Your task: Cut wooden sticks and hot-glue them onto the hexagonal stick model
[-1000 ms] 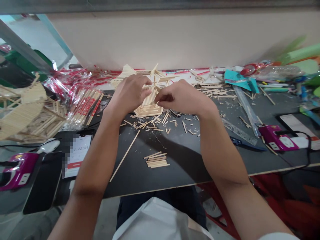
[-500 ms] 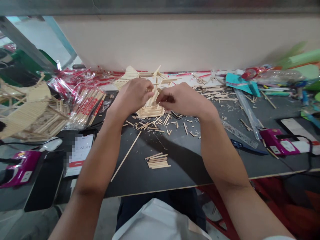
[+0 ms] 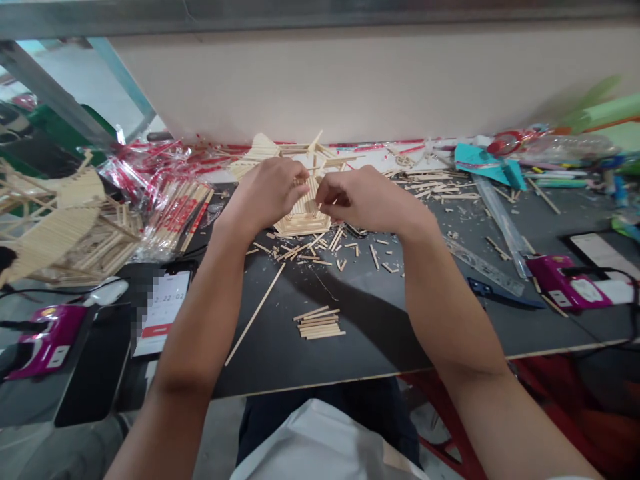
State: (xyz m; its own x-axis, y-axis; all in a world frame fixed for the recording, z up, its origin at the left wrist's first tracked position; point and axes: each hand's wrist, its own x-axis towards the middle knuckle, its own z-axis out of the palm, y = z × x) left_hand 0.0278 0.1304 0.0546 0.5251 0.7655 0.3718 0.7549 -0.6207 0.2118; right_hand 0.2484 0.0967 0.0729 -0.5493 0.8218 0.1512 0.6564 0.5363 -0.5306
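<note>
A stick model (image 3: 303,225) is set toward the back edge of the bench (image 3: 280,360), near the middle of its length; it is partly covered from view by both hands. The left hand (image 3: 270,193) is held over the model's left side, its fingers bent, with a gap seen between thumb and forefinger; the right hand (image 3: 365,195) is placed at the model's right side, its fingers curled in toward the thumb; whether anything is gripped by either cannot be told.

Scraps (image 3: 345,250) are strewn in front of the model; nearer the front edge, short sticks (image 3: 320,323) are laid side by side in a small pile, and to their left a long stick (image 3: 255,315) is slanted toward that edge. Wrapped sticks (image 3: 177,213) are heaped left of the left hand; beyond them, at the left end, a larger model (image 3: 60,233) is seen, with a lit phone (image 3: 167,310), a dark phone (image 3: 95,367) and a purple adapter (image 3: 47,340) laid toward the front left corner. Right of the right arm, a clear ruler (image 3: 487,267) is laid beside a dark blue tool (image 3: 505,294); blue paper (image 3: 487,165) is left near the back edge.
</note>
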